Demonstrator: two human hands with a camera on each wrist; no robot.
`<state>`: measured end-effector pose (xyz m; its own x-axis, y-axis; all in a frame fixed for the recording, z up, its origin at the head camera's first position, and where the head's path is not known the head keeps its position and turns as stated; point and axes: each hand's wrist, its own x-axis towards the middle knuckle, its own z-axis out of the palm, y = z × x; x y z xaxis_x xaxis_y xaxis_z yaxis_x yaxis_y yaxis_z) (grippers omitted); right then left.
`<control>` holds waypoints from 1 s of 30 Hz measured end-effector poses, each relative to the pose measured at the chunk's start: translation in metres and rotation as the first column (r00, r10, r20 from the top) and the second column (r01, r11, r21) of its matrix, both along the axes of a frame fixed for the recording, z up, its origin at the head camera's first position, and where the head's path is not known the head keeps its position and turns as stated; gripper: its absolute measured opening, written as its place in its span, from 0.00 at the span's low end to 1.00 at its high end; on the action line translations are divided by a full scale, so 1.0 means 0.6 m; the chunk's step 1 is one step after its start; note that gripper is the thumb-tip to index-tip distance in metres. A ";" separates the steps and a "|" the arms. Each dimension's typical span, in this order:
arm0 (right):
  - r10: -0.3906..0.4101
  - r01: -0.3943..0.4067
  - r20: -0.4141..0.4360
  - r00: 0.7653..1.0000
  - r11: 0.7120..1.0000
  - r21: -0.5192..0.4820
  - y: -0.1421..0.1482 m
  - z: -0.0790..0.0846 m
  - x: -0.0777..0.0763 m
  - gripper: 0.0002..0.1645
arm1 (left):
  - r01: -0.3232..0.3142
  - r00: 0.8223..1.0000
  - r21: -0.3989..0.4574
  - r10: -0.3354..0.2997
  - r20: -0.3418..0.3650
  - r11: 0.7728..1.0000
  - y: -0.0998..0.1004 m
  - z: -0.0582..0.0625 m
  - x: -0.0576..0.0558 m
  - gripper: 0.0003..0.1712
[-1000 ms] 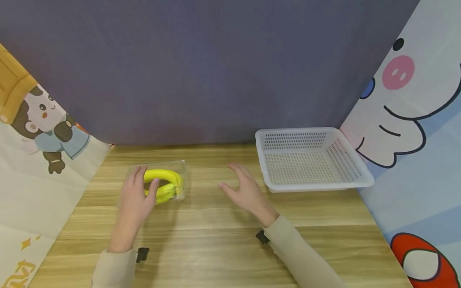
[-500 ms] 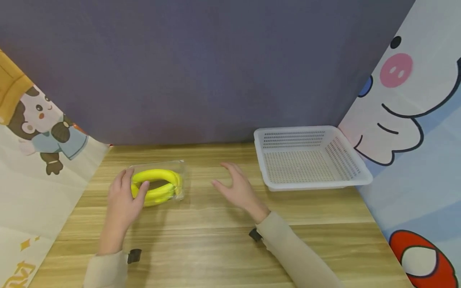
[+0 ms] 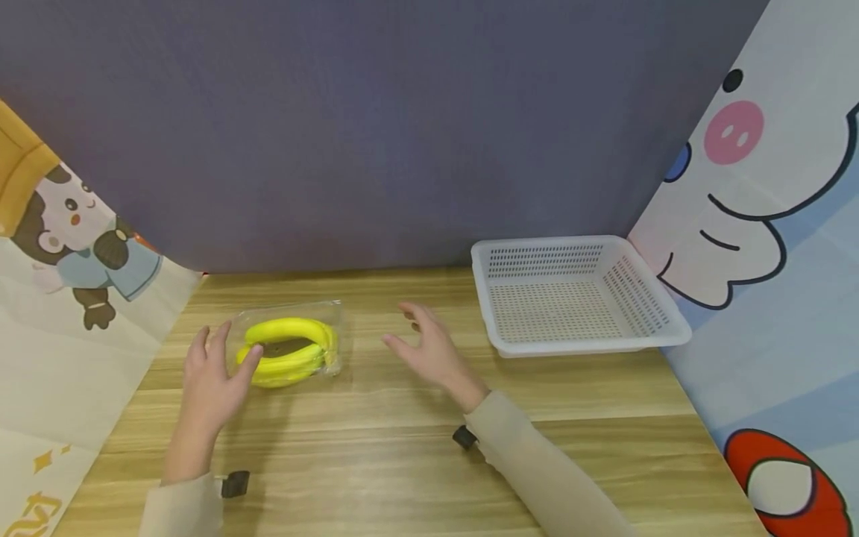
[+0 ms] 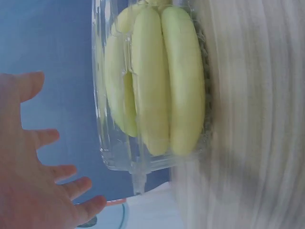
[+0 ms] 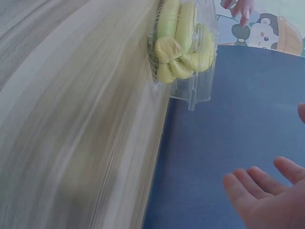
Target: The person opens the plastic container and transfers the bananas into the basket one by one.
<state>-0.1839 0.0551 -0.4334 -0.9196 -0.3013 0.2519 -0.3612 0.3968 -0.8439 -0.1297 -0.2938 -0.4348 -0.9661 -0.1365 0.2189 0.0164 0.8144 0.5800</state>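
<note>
A bunch of yellow bananas (image 3: 288,365) lies inside a clear plastic box (image 4: 138,164) on the left part of the wooden table. In the head view my left hand (image 3: 211,384) hovers at the left end of the box, fingers spread; the left wrist view shows a gap between those fingers and the box. Some way to the right of the box, my right hand (image 3: 439,354) is held in the air with fingers apart, holding nothing. The stem end of the bananas (image 5: 174,57) faces the right hand in the right wrist view.
A white perforated plastic basket (image 3: 557,347) stands at the back right of the table (image 3: 376,470). A dark grey panel (image 3: 403,149) rises along the back edge. Sheets with cartoon prints (image 3: 745,224) stand on both sides.
My left hand has moved left and back from over the bananas, uncovering more of the box. My right hand has shifted slightly left. The box stays in place.
</note>
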 end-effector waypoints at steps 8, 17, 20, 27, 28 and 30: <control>-0.004 0.002 0.052 0.999 0.999 0.045 -0.020 -0.007 -0.009 0.40 | -0.013 0.997 0.100 0.004 0.083 0.995 -0.012 -0.015 0.000 0.52; 0.009 -0.015 0.080 0.997 0.997 0.072 -0.039 -0.008 -0.016 0.40 | -0.018 0.987 0.224 -0.018 0.159 0.975 -0.028 -0.033 0.003 0.59; 0.020 -0.026 0.092 0.996 0.998 0.064 -0.046 -0.010 -0.019 0.40 | -0.018 0.981 0.278 -0.036 0.189 0.961 -0.031 -0.036 0.003 0.61; 0.051 -0.063 0.137 0.989 0.995 0.082 -0.065 -0.028 -0.020 0.41 | -0.007 0.968 0.434 -0.103 0.229 0.901 -0.039 -0.045 0.003 0.64; 0.055 -0.068 0.144 0.988 0.994 0.082 -0.068 -0.031 -0.019 0.42 | -0.011 0.964 0.453 -0.110 0.241 0.891 -0.040 -0.046 0.004 0.65; 0.061 -0.076 0.160 0.985 0.993 0.086 -0.074 -0.036 -0.017 0.44 | -0.024 0.959 0.485 -0.118 0.259 0.874 -0.042 -0.047 0.004 0.66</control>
